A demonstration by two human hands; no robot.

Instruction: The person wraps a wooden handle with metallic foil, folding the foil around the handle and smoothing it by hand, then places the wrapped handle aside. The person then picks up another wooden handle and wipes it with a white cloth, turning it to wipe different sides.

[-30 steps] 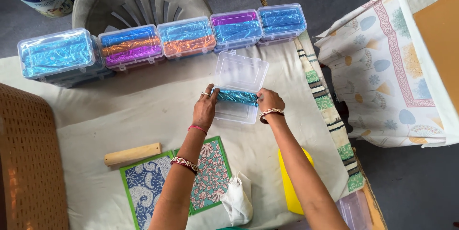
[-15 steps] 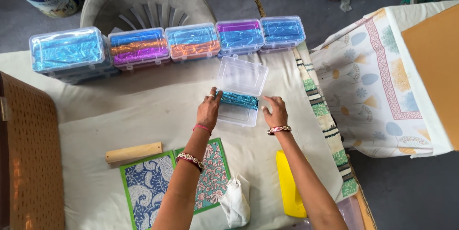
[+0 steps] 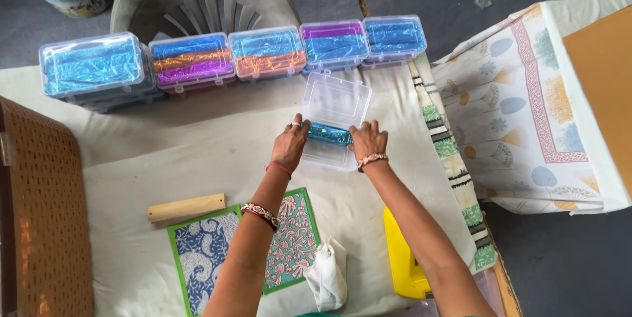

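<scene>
1. Two hands meet at the open clear box [image 3: 332, 123]: my left hand [image 3: 289, 146] grips one end of a shiny teal foil roll [image 3: 328, 134], my right hand [image 3: 367, 140] grips the other end, fingers curled narrow around it.
2. That roll lies across the box's lower tray, near the middle of the cloth-covered desk [image 3: 164, 159]; the lid stands open behind it.
3. Bare cloth spreads wide on my left, between the box and the brown woven panel [image 3: 39, 225]. On my right the desk's edge runs close, marked by a green patterned strip [image 3: 454, 159], with grey floor beyond it.
4. Five closed clear boxes [image 3: 263, 53] sit in a row along the far edge, touching side by side, filled with crinkled foil in blue, orange and purple.
5. Near me lie a smooth wooden block [image 3: 185, 207], a flat printed mat [image 3: 210, 251] with a green border, a soft white cloth bundle [image 3: 327, 277] and a hard yellow plastic piece [image 3: 401, 258].
6. Behind the row stands a grey slatted basket [image 3: 197, 1].
</scene>
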